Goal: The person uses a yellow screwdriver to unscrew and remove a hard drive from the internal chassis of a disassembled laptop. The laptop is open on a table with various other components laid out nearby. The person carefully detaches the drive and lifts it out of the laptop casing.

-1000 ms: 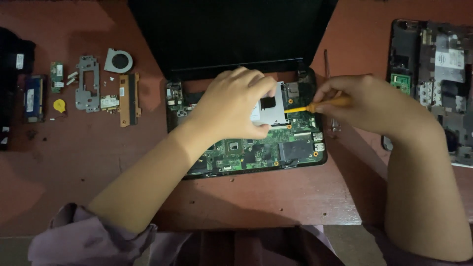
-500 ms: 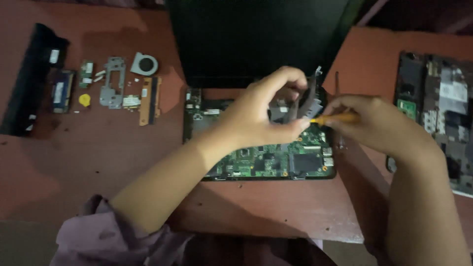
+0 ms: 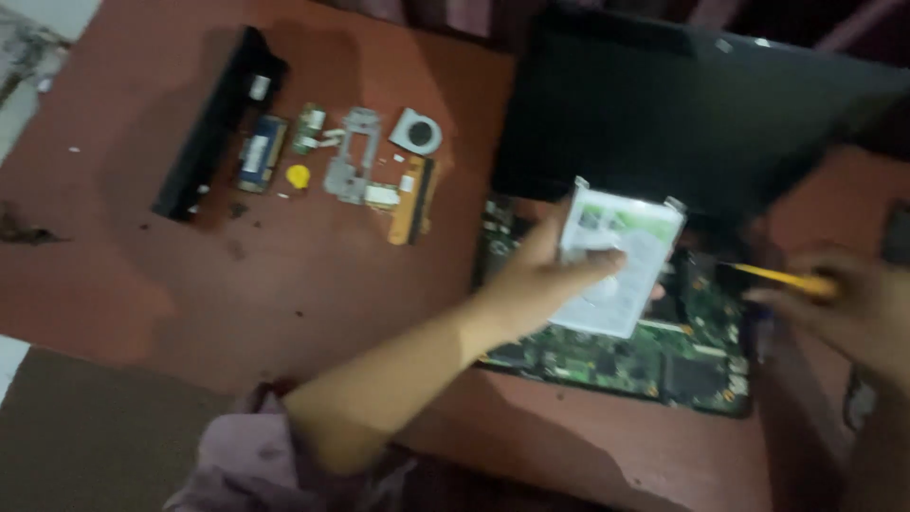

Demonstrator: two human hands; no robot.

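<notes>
Silver metal is catching the light where the left hand [image 3: 540,280] is gripping a hard drive [image 3: 618,258], fingers curled round its near edge and thumb pressing on its labelled face. The drive is tilting up, clear of the green circuit board [image 3: 654,365] of the opened laptop [image 3: 607,142], probably so that it is not scraping the parts beneath. The right hand [image 3: 858,308] is closing around a yellow-handled screwdriver [image 3: 782,278], holding it low and pointing it toward the board, just beside the drive; the grip is blurred, but the fingers are wrapping the handle. The laptop's dark screen is standing open behind both hands.

On the reddish-brown tabletop [image 3: 190,284], well apart to the left, removed pieces are lying in a row: a long black battery [image 3: 213,123], a memory stick [image 3: 258,154], a yellow coin cell [image 3: 299,175], a grey metal bracket [image 3: 353,161] and a small round fan [image 3: 417,131]. Spreading them out like this is presumably keeping each piece easy to find.
</notes>
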